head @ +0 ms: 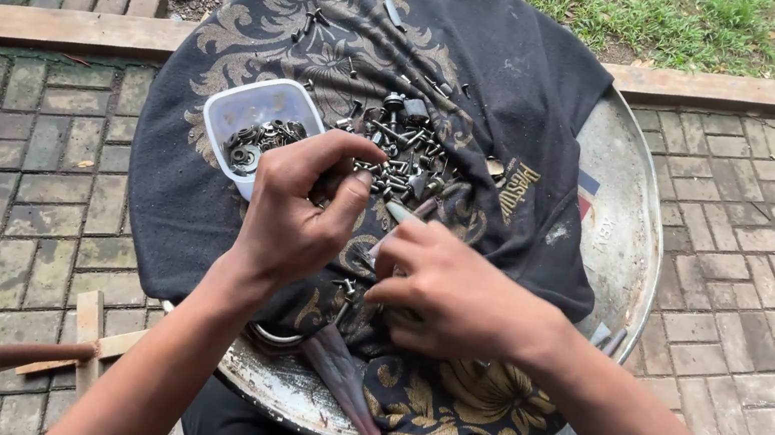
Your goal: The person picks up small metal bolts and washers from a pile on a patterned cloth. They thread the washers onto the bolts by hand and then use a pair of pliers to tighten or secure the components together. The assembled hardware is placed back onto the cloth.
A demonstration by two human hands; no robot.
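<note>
Setting (head view): outdoors, a paved brick floor [8,184] with grass and soil beyond a concrete edge.
Surface: a round metal drum top [623,230], most of it covered by a black cloth with gold pattern [509,73].
Landmark: a pile of small screws and bolts [406,155] lies on the cloth near the middle of the drum top.
Container: a white plastic tub [256,113] sits just left of the pile, with dark metal rings and washers inside.
Left hand [293,209]: just in front of the pile and touching the tub's near edge, fingers curled, thumb and forefinger pinched together; what it pinches is too small to tell.
Right hand [453,292]: nearer the person than the pile, fingers bent and closed on a small slim metal piece whose tip shows at the fingertips.
Handling: the fasteners look hard, light and tiny, likely to slip or roll on cloth; a fingertip pinch across the shank seems the surest hold.
Other: a reddish-brown tapered strip [340,373] lies at the drum's near edge, well in front of the pile.
</note>
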